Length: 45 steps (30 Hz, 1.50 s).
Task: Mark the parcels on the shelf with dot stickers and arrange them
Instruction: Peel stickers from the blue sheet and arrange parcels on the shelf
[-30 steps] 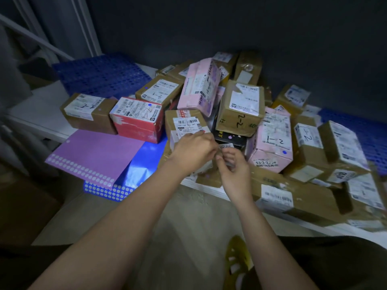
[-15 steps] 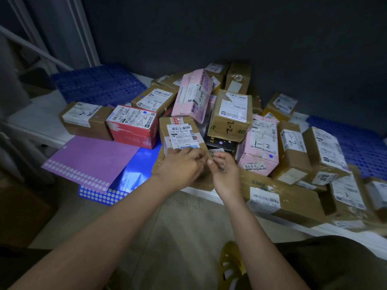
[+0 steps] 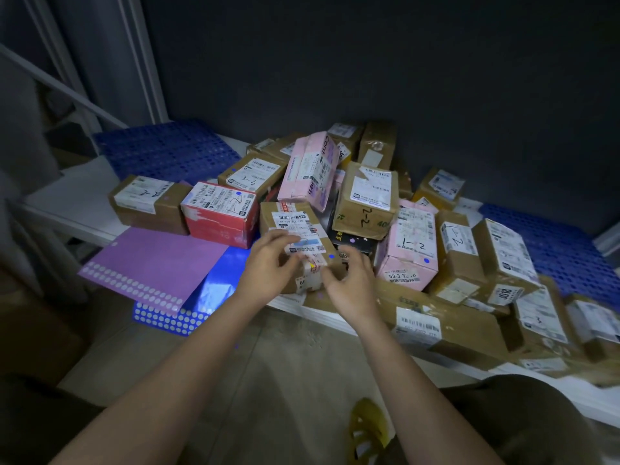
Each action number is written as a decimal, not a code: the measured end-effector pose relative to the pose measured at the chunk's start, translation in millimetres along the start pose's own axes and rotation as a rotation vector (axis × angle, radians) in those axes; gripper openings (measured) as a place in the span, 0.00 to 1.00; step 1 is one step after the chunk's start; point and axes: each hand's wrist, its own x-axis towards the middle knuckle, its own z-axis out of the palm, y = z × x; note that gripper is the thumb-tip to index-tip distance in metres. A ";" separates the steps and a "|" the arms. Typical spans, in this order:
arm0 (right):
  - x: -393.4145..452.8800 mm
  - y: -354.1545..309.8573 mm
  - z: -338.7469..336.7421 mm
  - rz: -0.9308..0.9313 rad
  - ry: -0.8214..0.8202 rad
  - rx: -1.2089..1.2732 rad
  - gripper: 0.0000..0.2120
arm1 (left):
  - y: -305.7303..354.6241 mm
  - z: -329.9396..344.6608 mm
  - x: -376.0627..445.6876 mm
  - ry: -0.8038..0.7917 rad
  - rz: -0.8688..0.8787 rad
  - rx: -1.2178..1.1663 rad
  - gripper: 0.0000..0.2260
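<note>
From the head view, well over a dozen parcels lie heaped on the white shelf (image 3: 67, 199), with two sticker sheets, one purple (image 3: 157, 263) and one blue (image 3: 214, 290), overhanging its front edge left of the brown parcel (image 3: 288, 223). That parcel sits at the shelf's front edge and carries a blue dot (image 3: 331, 256). The left hand (image 3: 268, 266) rests loosely curled on its front; the right hand (image 3: 349, 280) hovers relaxed beside it. Half a second ago both hands pinched together; now they have parted. Bare shelf lies far left.

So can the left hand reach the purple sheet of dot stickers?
Probably yes: the purple sticker sheet lies uncovered just left of the left hand, with nothing between them.
</note>
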 end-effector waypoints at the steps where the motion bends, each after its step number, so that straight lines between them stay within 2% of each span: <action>1: 2.8 -4.4 -1.0 -0.027 -0.006 -0.040 0.21 | -1.7 -3.3 2.3 0.014 -0.025 0.020 0.12; 6: 39.3 -28.2 -16.8 -0.191 0.103 -0.126 0.18 | -0.1 -11.4 33.1 -0.013 -0.087 0.118 0.11; 8: 62.0 -34.2 -28.3 -0.232 0.180 -0.230 0.19 | 8.3 -9.2 50.3 -0.024 -0.102 0.172 0.12; 10: 84.7 -37.4 -39.7 -0.215 0.252 -0.342 0.23 | 19.2 -4.2 66.3 -0.024 -0.096 0.172 0.11; 12: 106.2 -38.0 -51.3 -0.112 0.282 -0.366 0.30 | 30.2 4.9 81.2 -0.039 -0.069 0.186 0.11; 16: 131.0 -31.0 -70.6 0.110 0.205 -0.272 0.41 | 47.4 26.2 103.0 -0.148 -0.101 0.192 0.16; 19: 137.1 -27.7 -67.3 0.138 0.078 -0.287 0.49 | 49.7 40.1 118.6 -0.220 -0.134 0.133 0.17; 21: 139.1 -27.4 -57.4 0.110 0.012 -0.323 0.51 | 46.7 43.3 128.1 -0.214 -0.150 0.161 0.16; 23: 143.0 -26.5 -50.9 0.070 -0.009 -0.391 0.51 | 41.3 42.7 137.7 -0.184 -0.178 0.230 0.16; 26: 154.2 -24.8 -51.9 0.090 0.044 -0.428 0.48 | 29.7 40.0 152.8 -0.139 -0.227 0.318 0.20; 30: 172.1 -31.8 -47.0 0.032 0.094 -0.519 0.45 | 16.0 41.1 175.1 -0.097 -0.270 0.313 0.26; 34: 205.6 -44.4 -38.5 -0.093 0.101 -0.652 0.32 | 3.5 49.6 197.3 -0.153 -0.366 0.347 0.30; 39: 249.3 -63.9 -33.7 -0.021 0.002 -0.659 0.24 | -6.6 56.3 216.0 -0.195 -0.466 0.383 0.37; 45: 283.8 -74.7 -19.7 -0.007 -0.017 -0.726 0.28 | -8.6 49.9 223.2 -0.185 -0.488 0.339 0.38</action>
